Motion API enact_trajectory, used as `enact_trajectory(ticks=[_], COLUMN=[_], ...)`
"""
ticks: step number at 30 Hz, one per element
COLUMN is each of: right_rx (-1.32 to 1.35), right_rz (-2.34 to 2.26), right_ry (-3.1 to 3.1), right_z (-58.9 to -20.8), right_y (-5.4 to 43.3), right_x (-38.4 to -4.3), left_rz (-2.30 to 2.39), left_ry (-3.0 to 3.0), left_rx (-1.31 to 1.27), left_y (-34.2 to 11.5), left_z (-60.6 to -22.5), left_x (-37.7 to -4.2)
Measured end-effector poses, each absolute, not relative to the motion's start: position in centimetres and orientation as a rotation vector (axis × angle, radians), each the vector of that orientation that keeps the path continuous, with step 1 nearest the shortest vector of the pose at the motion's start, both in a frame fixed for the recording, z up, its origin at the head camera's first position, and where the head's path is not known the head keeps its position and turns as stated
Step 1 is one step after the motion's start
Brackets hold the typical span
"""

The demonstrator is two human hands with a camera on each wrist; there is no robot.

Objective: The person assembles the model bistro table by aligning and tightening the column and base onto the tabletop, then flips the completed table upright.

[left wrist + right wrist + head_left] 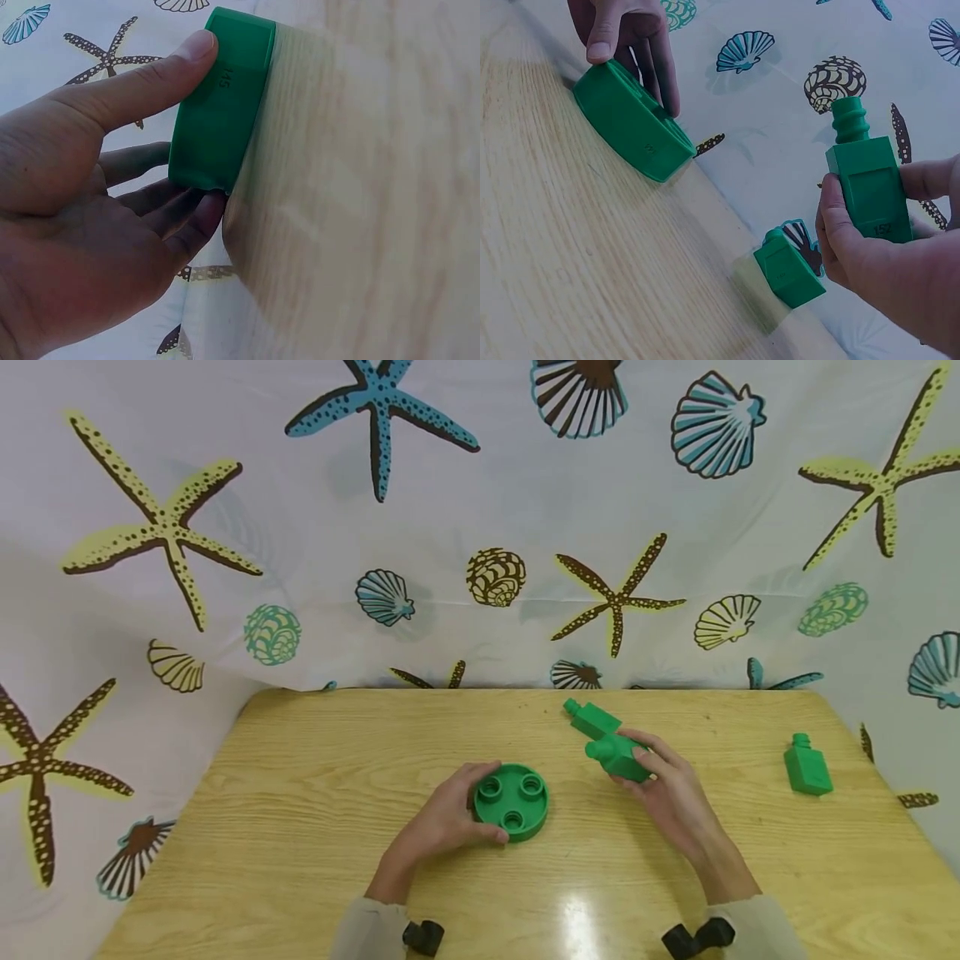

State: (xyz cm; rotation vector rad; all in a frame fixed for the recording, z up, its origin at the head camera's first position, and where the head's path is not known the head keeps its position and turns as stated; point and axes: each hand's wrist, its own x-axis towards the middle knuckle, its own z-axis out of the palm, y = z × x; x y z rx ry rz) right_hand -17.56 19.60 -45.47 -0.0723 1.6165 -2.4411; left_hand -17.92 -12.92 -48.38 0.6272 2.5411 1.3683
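My left hand [446,817] grips the rim of a round green base [512,798] with three ring-shaped sockets, which rests on the table. The left wrist view shows the thumb on the side wall of this base [232,105], marked 145. Held in my right hand [678,797], above the table, is a green block with a threaded neck [624,758], its neck pointing left in the head view. The number 152 shows on this block [870,191] in the right wrist view. Just beyond it lies a second green necked block [597,721].
A third green necked block [808,771] is on the right side of the wooden table [315,760]. Behind and beside the table hangs a white cloth [450,518] printed with starfish and shells.
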Motion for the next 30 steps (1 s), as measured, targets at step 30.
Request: enact_trajectory(ticks=[30], right_rx=[-0.238], right_rz=[-2.414], right_ry=[1.990], right_z=[-45.9], right_y=[16.7], right_x=[-18.3], left_rz=[1.435], left_ry=[2.495], left_rx=[0.575], left_y=[-13.1], left_z=[-47.9], left_x=[-17.3])
